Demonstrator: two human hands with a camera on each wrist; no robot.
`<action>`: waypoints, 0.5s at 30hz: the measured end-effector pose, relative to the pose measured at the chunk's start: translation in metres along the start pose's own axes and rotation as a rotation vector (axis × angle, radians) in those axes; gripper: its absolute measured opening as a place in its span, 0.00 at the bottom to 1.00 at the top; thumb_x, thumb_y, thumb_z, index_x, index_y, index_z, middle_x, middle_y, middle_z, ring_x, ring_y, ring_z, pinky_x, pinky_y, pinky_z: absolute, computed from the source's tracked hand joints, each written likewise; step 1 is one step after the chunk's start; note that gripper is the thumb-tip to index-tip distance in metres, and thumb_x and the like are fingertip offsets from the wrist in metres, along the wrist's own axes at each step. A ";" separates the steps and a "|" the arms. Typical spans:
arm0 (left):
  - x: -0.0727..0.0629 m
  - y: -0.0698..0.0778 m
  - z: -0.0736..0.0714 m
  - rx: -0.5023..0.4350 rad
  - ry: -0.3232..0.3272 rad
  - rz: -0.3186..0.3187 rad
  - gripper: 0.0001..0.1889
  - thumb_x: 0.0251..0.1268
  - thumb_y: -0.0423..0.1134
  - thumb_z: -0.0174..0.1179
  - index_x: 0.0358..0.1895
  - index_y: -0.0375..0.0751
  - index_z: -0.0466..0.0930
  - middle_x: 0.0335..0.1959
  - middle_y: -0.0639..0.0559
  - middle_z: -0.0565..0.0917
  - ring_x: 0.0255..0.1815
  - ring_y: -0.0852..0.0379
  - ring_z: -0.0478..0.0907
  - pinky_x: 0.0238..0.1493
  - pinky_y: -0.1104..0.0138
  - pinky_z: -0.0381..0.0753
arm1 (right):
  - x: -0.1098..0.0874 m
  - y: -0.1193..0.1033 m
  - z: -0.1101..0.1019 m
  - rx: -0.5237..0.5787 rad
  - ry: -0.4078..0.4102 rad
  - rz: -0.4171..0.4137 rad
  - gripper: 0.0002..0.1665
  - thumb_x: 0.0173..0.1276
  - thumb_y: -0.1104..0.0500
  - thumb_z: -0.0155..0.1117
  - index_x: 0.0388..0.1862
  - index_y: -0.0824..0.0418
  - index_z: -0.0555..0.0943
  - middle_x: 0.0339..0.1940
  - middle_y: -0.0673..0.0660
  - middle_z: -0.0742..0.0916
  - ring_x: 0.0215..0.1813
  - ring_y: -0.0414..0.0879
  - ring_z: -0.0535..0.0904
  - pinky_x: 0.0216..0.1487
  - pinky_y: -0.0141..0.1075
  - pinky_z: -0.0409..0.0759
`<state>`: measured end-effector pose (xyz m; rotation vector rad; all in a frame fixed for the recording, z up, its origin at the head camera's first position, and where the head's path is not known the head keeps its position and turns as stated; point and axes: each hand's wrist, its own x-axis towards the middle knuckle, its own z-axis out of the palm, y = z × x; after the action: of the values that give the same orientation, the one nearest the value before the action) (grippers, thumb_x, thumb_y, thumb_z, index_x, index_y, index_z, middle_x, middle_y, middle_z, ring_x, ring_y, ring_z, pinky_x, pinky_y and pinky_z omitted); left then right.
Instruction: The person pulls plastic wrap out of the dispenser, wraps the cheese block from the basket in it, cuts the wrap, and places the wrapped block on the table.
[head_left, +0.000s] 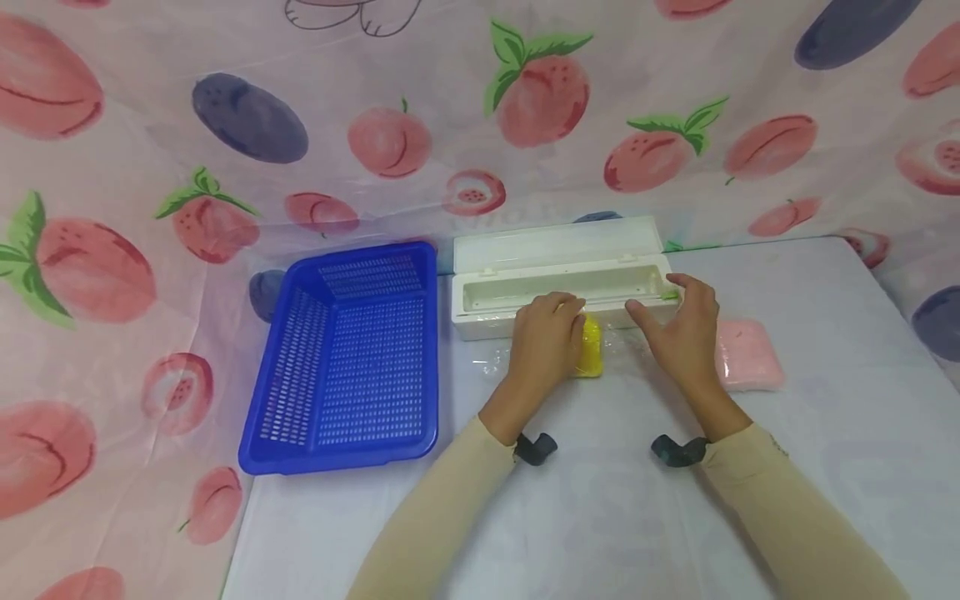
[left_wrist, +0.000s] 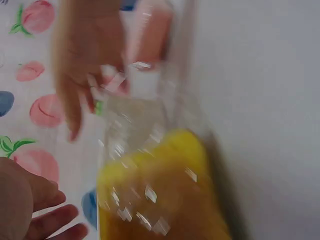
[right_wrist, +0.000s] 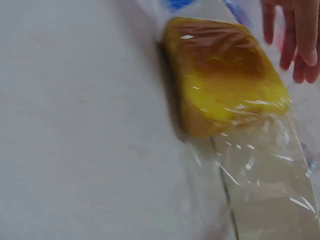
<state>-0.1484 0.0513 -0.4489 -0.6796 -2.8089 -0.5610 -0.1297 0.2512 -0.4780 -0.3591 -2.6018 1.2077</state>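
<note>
A yellow block point(head_left: 592, 350) under clear plastic film point(right_wrist: 265, 165) sits on the table in front of a long white box, which looks like a cling film dispenser point(head_left: 480, 325). Its lid point(head_left: 555, 242) stands raised at the back. My left hand point(head_left: 546, 337) hovers over the block's left side, fingers loosely bent and grasping nothing. At the box's right end, my right hand point(head_left: 686, 329) has thumb and fingers spread apart, close to a small green piece point(head_left: 670, 295) on the box edge. The left wrist view is blurred.
To the left stands a blue perforated basket point(head_left: 431, 375). A pink block point(head_left: 750, 354) with a shiny wrap lies right of my right hand. Behind the table hangs a fruit-print cloth point(head_left: 390, 67). A dark strap piece point(head_left: 536, 450) shows at each wrist.
</note>
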 end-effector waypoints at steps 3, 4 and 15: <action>0.027 0.016 0.000 -0.122 -0.120 -0.041 0.17 0.80 0.45 0.52 0.62 0.47 0.83 0.60 0.54 0.84 0.62 0.56 0.81 0.64 0.63 0.79 | 0.010 0.007 -0.008 0.030 -0.111 0.113 0.61 0.64 0.30 0.68 0.83 0.57 0.52 0.79 0.69 0.64 0.76 0.67 0.63 0.73 0.64 0.65; 0.037 0.021 0.001 -0.150 -0.166 -0.057 0.18 0.81 0.46 0.51 0.63 0.47 0.81 0.61 0.54 0.84 0.64 0.56 0.80 0.65 0.64 0.78 | 0.013 0.009 -0.010 0.030 -0.151 0.143 0.63 0.62 0.28 0.67 0.84 0.55 0.50 0.80 0.69 0.64 0.76 0.69 0.64 0.71 0.65 0.66; 0.096 0.049 0.035 -0.226 -0.464 -0.095 0.23 0.80 0.60 0.46 0.43 0.50 0.86 0.36 0.58 0.84 0.38 0.61 0.78 0.37 0.72 0.75 | 0.021 0.030 -0.010 0.082 -0.127 0.167 0.47 0.63 0.38 0.73 0.78 0.46 0.68 0.33 0.52 0.82 0.38 0.46 0.76 0.38 0.38 0.74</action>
<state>-0.2131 0.1441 -0.4393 -0.8113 -3.2525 -0.8436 -0.1427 0.2840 -0.4925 -0.5072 -2.6623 1.4308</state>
